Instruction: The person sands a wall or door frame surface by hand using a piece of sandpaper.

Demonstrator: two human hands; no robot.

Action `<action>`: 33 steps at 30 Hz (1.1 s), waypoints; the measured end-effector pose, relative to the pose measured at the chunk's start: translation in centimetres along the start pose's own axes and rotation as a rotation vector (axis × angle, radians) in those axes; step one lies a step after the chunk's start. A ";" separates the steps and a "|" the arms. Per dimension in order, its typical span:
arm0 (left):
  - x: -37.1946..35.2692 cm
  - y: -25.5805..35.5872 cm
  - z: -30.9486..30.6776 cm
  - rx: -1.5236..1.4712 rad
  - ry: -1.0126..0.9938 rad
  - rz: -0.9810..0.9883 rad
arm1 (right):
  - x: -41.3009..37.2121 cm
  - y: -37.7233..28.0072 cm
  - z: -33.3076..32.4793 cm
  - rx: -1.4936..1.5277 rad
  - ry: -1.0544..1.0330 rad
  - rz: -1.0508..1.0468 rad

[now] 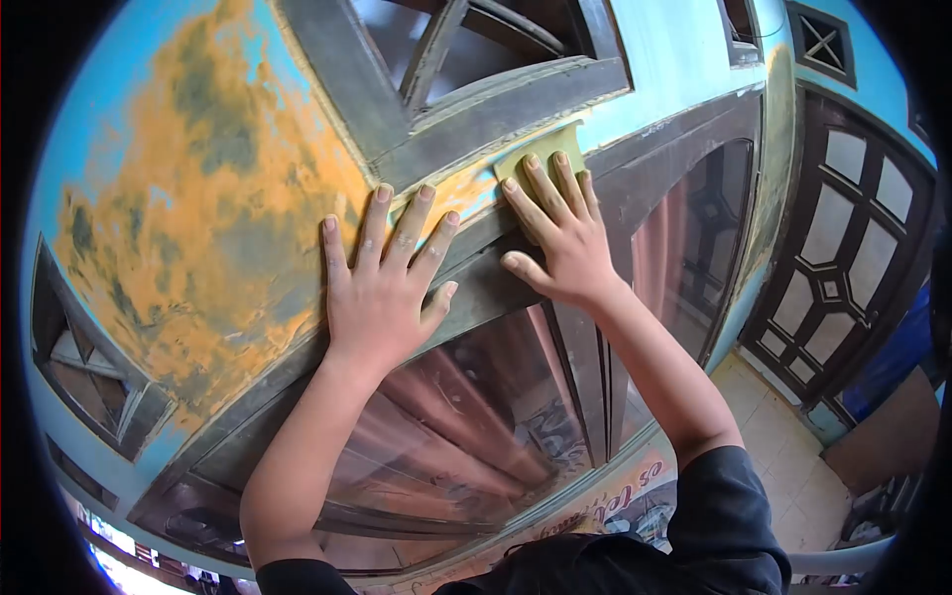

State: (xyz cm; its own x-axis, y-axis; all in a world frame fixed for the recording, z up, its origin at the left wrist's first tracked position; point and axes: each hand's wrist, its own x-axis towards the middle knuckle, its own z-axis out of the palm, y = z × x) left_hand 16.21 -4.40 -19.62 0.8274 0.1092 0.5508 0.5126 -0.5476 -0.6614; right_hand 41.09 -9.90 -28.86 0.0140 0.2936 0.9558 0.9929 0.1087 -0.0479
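My right hand (560, 233) presses a yellow-green sheet of sandpaper (511, 164) against the narrow wall strip between two dark wooden frames. Its fingers lie stretched over the sheet, and the thumb points out to the left. One upper corner of the sandpaper curls away from the wall. To the left, my left hand (382, 273) rests flat with fingers spread, on the wooden window frame and the lower edge of the patchy wall (248, 198). Nothing is in it. The wall shows orange, grey and turquoise patches.
Below my hands is a window pane (456, 397) with a pinkish curtain behind it. A vent window (486, 59) with crossed bars sits above. On the right stand a dark panelled door (843, 238), a tiled floor (783, 446) and a brown board (888, 436).
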 end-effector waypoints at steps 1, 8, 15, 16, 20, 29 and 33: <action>0.6 0.3 0.1 -0.002 -0.005 0.012 | 0.0 2.2 -0.1 -0.146 -0.009 -0.014; 3.1 1.4 0.8 0.050 0.044 0.041 | -0.1 2.1 -0.7 0.031 0.051 0.031; 3.8 1.6 0.7 0.050 0.051 0.075 | 1.0 5.7 -0.3 -0.032 0.195 0.227; 3.8 1.6 0.6 0.048 0.052 0.081 | 0.6 4.2 -0.4 0.028 0.194 0.185; 3.1 0.8 0.4 -0.018 0.019 0.155 | 0.6 5.3 -1.9 -0.177 0.019 0.100; -0.8 -8.4 -4.9 0.133 0.083 -0.115 | 2.5 -4.9 -1.3 0.036 -0.183 -0.252; -1.7 -15.2 -7.3 0.324 0.192 -0.218 | 7.6 -9.2 0.1 -0.001 -0.135 -0.470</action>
State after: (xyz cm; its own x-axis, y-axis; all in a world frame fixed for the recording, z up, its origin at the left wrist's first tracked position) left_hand 5.38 -2.32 -6.77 0.6499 0.0209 0.7597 0.7416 -0.2363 -0.6279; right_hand 32.07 -8.59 -21.15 -0.4512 0.3334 0.8278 0.8882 0.2578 0.3803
